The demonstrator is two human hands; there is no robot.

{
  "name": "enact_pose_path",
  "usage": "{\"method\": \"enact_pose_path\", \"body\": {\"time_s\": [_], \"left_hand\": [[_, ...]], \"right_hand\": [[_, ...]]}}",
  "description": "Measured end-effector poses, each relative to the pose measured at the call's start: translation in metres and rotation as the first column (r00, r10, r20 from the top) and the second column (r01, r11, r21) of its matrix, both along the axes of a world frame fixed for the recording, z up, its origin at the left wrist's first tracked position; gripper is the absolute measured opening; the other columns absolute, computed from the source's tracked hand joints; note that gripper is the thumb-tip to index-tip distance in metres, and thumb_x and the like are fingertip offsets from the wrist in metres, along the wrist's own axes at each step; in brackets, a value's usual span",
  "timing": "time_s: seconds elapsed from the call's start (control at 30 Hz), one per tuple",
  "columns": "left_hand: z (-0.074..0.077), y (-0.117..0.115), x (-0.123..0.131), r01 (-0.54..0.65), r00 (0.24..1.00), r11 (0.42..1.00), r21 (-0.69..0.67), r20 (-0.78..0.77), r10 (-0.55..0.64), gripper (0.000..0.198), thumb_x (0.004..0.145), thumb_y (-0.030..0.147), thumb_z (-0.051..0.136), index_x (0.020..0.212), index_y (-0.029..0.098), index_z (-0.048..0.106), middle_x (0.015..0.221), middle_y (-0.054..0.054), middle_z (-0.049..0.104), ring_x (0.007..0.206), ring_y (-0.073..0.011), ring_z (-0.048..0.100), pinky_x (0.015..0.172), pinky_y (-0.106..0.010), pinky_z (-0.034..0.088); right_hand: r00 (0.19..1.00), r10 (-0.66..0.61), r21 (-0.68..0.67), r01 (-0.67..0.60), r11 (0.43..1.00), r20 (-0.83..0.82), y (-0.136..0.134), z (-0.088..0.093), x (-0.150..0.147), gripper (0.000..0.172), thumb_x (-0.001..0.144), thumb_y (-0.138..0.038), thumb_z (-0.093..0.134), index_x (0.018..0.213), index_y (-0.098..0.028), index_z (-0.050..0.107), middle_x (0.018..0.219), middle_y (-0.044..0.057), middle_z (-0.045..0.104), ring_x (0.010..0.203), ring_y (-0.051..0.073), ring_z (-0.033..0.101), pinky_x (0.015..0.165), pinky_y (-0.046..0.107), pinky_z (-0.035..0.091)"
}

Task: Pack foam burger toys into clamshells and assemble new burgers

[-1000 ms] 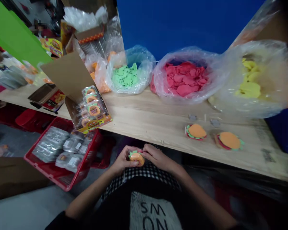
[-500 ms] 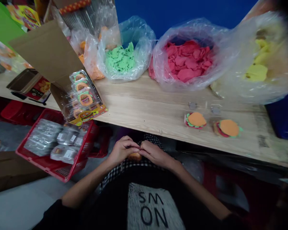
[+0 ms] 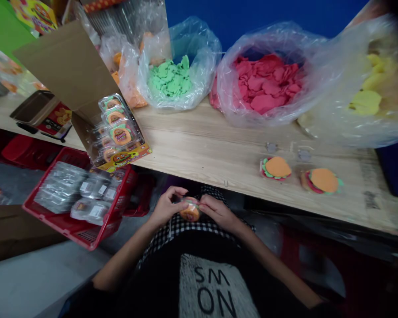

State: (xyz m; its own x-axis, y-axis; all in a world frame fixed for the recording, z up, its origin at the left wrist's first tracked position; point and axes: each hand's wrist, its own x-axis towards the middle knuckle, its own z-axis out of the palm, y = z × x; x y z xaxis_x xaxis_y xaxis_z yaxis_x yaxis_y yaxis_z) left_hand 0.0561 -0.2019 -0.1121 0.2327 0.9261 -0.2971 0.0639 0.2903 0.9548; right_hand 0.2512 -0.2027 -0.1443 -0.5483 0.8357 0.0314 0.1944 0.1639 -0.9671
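Your left hand [image 3: 167,207] and right hand [image 3: 217,212] meet over your lap, just near of the counter [image 3: 202,150] edge, with the burger [image 3: 189,212] pinched between them. Left grip: fingertips closed on its left side, thumb on top. Right grip: fingers closed on its right side. The burger is off the counter, orange face up, with a bit of green showing at its far edge. On the counter to the right, a second burger [image 3: 277,168] and a third burger [image 3: 323,180] lie flat, near each other but apart, with two small grey bits just far of them. Along the far side of the counter, left to right: orange bag [image 3: 129,84], green bag [image 3: 172,79], red bag [image 3: 265,84], yellow bag [image 3: 365,97], all open, clear plastic, full of foam cutouts. At the left, an open box [image 3: 117,132] is tipped toward you at the counter edge, with packed burgers stacked inside. Below it, left of your knees, a red basket [image 3: 53,223] holds clear packets. A dark tray [image 3: 33,108] sits at the far left of the counter.
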Motion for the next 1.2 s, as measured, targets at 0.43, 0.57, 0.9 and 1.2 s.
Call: {"method": "enact_pose_path", "body": {"time_s": [0.43, 0.57, 0.9, 1.2], "left_hand": [[0.04, 0.015, -0.008, 0.294, 0.891, 0.934, 0.202, -0.412, -0.192, 0.057, 0.056, 0.027, 0.074, 0.109, 0.018, 0.053, 0.109, -0.008, 0.058, 0.098, -0.0211, 0.053, 0.088, -0.036, 0.04], [0.043, 0.018, -0.009, 0.448, 0.76, 0.848, 0.284, -0.62, -0.194, 0.054, 0.058, 0.028, 0.071, 0.109, 0.019, 0.054, 0.103, -0.007, 0.06, 0.095, -0.0213, 0.053, 0.084, -0.034, 0.041], [0.029, 0.006, -0.013, 0.392, 0.856, 0.884, 0.253, -0.453, -0.25, 0.025, 0.077, 0.035, 0.055, 0.097, 0.019, 0.06, 0.103, -0.006, 0.058, 0.097, -0.0173, 0.052, 0.086, -0.031, 0.04], [0.003, 0.008, -0.014, 0.336, 0.873, 0.863, 0.378, -0.468, -0.135, 0.018, 0.078, 0.032, 0.054, 0.085, 0.02, 0.066, 0.081, -0.004, 0.055, 0.083, -0.0163, 0.051, 0.075, -0.03, 0.04]], "right_hand": [[0.987, -0.096, 0.084, 0.086, 0.993, 0.128, 0.015, 0.025, 0.008, 0.015, 0.086, -0.035, 0.043, 0.091, -0.021, 0.046, 0.086, 0.004, 0.052, 0.079, 0.016, 0.048, 0.071, 0.03, 0.04], [0.973, 0.002, 0.216, -0.054, 0.975, 0.233, 0.024, 0.044, 0.0, 0.015, 0.085, -0.035, 0.045, 0.085, -0.02, 0.046, 0.083, 0.004, 0.05, 0.077, 0.016, 0.046, 0.068, 0.029, 0.038], [0.923, 0.153, 0.206, -0.236, 0.95, 0.353, 0.015, 0.031, -0.006, 0.021, 0.089, -0.035, 0.037, 0.077, -0.019, 0.044, 0.078, 0.003, 0.047, 0.073, 0.015, 0.043, 0.065, 0.027, 0.036], [0.94, 0.118, 0.256, -0.206, 0.944, 0.32, 0.016, 0.006, -0.025, 0.021, 0.09, -0.036, 0.035, 0.08, -0.019, 0.043, 0.077, 0.003, 0.045, 0.073, 0.016, 0.042, 0.064, 0.029, 0.036]]}}
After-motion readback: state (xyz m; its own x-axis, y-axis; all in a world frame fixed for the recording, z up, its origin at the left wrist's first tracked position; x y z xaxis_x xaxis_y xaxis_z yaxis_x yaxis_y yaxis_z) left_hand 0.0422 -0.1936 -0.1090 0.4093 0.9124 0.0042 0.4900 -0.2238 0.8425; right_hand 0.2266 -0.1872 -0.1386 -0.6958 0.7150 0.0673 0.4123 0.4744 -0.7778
